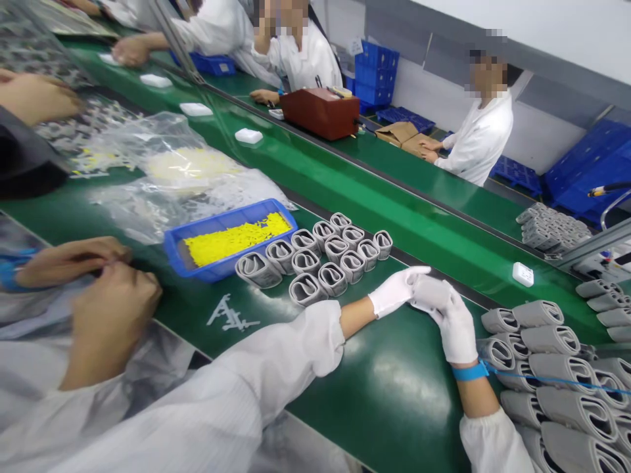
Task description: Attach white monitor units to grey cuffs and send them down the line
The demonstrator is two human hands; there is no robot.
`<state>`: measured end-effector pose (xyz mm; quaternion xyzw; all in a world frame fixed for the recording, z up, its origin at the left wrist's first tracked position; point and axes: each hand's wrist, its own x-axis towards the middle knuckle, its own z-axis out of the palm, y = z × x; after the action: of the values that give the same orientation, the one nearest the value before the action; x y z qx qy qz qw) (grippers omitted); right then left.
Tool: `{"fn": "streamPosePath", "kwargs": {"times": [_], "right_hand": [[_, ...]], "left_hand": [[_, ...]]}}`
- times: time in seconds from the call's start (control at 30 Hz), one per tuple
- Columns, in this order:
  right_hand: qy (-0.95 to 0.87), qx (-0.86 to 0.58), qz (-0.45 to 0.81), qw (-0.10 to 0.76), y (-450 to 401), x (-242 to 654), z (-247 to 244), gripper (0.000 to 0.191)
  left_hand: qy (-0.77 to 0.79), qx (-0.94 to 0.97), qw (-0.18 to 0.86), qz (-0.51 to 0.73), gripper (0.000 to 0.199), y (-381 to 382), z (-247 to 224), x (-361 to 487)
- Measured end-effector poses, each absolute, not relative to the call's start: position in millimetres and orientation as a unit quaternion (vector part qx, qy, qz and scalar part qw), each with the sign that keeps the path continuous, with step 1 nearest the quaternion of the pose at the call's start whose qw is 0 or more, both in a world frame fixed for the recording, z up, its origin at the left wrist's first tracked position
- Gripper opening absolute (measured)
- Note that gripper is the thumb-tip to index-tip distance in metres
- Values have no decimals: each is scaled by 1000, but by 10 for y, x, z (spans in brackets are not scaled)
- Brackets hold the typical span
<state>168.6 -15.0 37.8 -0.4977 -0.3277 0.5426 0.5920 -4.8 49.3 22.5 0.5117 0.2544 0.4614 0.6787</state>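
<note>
A grey rolled cuff (430, 293) is held between my two white-gloved hands above the green table. My right hand (456, 325) curls its fingers round the right side of the cuff. At its left end, my left hand (397, 291) grips the cuff, with fingertips reaching over the far edge. Left of my hands, several similar rolled cuffs (306, 261) stand grouped on the table. Another stack of rolled cuffs (549, 339) lies to the right of my right hand. A blue wrist strap (470, 372) with a thin cord circles my right wrist.
A blue tray (178, 257) of small yellow pieces stands at left, near clear plastic bags (182, 161) and loose white parts (229, 315). A co-worker's hands (113, 295) work close by. Beyond runs a green conveyor (345, 174) carrying white devices (523, 274). Other people sit across it.
</note>
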Motion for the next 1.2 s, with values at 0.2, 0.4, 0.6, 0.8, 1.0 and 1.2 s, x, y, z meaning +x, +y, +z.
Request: {"fn": "streamPosePath", "kwargs": {"times": [0.2,0.4,0.6,0.8,1.0,1.2], "right_hand": [[-323,-522,559,557,-290,1559,368,76],[-364,-539,523,551,-193,1729,267,76],[-338,-544,534,551,-179,1721,271,72],[-369,-555,448,595,51,1563,322,56],[-455,-635,226,582,554,1626,714,41],[-547,-702,13,456,1307,1910,766,43]], "left_hand": [[262,520,652,486,88,350,278,-34],[231,701,545,398,107,226,396,-61],[291,685,524,414,105,336,381,-50],[323,688,501,414,125,377,422,-57],[328,604,553,472,133,434,322,-46],[323,543,614,473,76,439,304,-6]]}}
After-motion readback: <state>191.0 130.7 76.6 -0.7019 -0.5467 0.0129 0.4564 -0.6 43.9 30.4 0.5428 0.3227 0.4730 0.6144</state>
